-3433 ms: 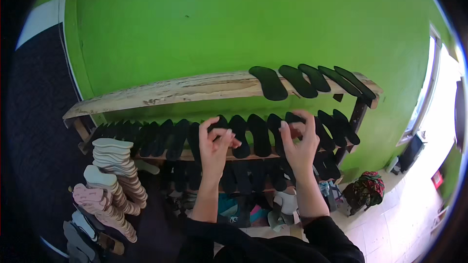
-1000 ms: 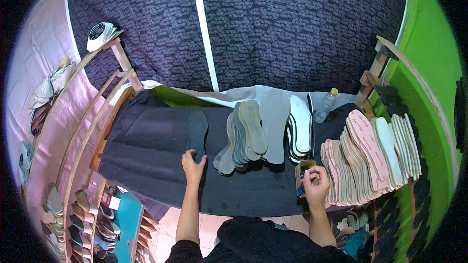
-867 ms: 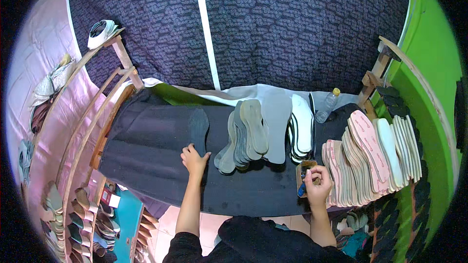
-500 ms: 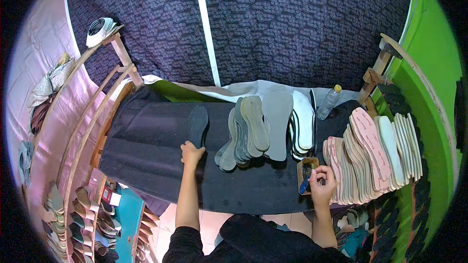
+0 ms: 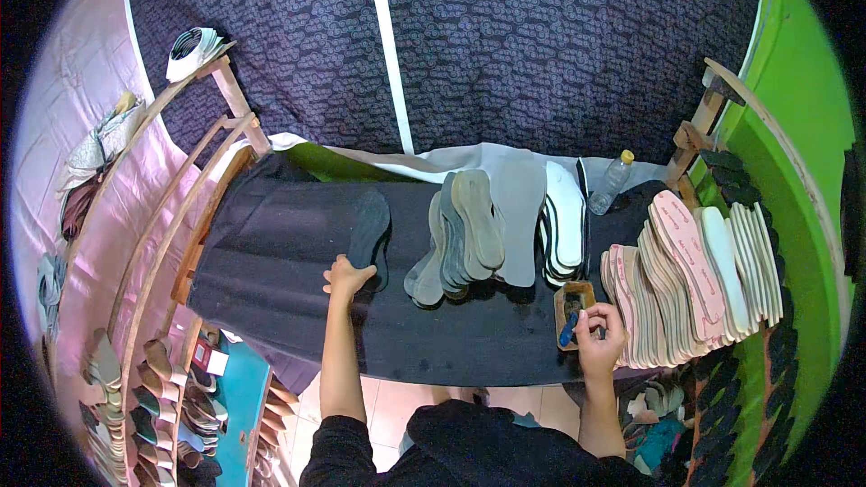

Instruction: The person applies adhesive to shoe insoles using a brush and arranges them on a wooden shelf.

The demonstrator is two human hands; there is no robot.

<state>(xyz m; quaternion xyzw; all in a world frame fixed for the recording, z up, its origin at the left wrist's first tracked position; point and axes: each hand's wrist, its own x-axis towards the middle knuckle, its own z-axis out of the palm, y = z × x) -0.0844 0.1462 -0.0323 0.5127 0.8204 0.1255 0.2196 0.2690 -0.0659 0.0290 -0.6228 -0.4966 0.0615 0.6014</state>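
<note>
Head view: left of a small open box (image 5: pixel 561 308), the left hand (image 5: pixel 347 278) grips the near end of a black insole (image 5: pixel 368 227) on the cloth-covered surface (image 5: pixel 460 343). Over the box, the right hand (image 5: pixel 601 334) curls against a blue object (image 5: pixel 568 331); I cannot tell whether it grips.

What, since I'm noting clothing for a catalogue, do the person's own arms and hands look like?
The left hand and right hand are gloveless, with no watch or bracelet visible; any rings would be too small to tell. The forearms are bare up to plain-looking black sleeves.
</note>
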